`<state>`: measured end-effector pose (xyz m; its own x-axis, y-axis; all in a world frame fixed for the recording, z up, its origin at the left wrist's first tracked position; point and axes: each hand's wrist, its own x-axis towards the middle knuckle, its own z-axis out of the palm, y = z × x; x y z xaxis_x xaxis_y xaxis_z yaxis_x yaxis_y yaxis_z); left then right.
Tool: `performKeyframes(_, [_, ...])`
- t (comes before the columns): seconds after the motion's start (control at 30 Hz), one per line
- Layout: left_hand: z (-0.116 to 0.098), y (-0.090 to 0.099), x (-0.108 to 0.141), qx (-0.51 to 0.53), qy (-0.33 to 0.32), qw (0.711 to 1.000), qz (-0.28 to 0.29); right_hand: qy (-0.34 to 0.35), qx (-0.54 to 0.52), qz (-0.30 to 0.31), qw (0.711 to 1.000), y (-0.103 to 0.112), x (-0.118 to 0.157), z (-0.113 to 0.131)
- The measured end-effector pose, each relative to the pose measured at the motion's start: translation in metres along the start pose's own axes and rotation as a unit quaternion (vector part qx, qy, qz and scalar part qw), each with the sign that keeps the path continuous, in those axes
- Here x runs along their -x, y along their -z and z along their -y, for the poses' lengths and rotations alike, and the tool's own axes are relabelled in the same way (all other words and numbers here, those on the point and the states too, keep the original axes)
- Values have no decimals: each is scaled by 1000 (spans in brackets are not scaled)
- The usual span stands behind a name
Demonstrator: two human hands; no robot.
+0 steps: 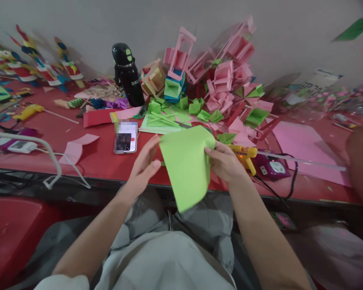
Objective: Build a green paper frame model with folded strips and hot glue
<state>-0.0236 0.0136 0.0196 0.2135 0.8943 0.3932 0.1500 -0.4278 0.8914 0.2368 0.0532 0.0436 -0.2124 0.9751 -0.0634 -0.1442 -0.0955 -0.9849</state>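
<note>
Green paper sheet (186, 169) hangs in front of the person, nearer to them than the black bottle (133, 82) and to the right of it, its lower corner dropping past the table's edge (105, 167) and over the lap. The right hand (226, 161) pinches it by the right side, thumb on the near face, and the paper curls there. The left hand (143, 165) is spread beside the opposite edge, thumb well away from the fingers — whether its fingertips touch the paper I cannot tell.

As for progress, this sheet looks barely started: one broad piece, bent by the grip, with no crease or cut that I can make out. Any shaping of it seems left to do. Elsewhere, plenty appears done already. Right of the bottle sit small green folded pieces (196, 106), with green strips (165, 119) lying near them; farther right, pink paper constructions (224, 76) are heaped against the wall, several built up into frames and boxes. How many of those are complete the view does not show.

Just in front of the bottle lies a phone (130, 141). Well to the bottle's right, past the right hand, a yellow glue gun (245, 153) rests next to a purple box (270, 166) — neither is held — and a flat pink sheet (308, 141) lies beyond them.
</note>
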Motion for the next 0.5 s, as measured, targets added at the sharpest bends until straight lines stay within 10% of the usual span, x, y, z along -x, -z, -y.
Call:
performKeyframes(0.13, [2,1,-11,235,189,952,-42,-66,30,166,984,11,-6,10])
performKeyframes(0.27, [-2,9,-18,251,269,930,-3,-136,116,299,937,12,-10,24])
performKeyframes(0.5, [8,20,-31,19,173,984,43,-130,256,256,923,17,-27,34])
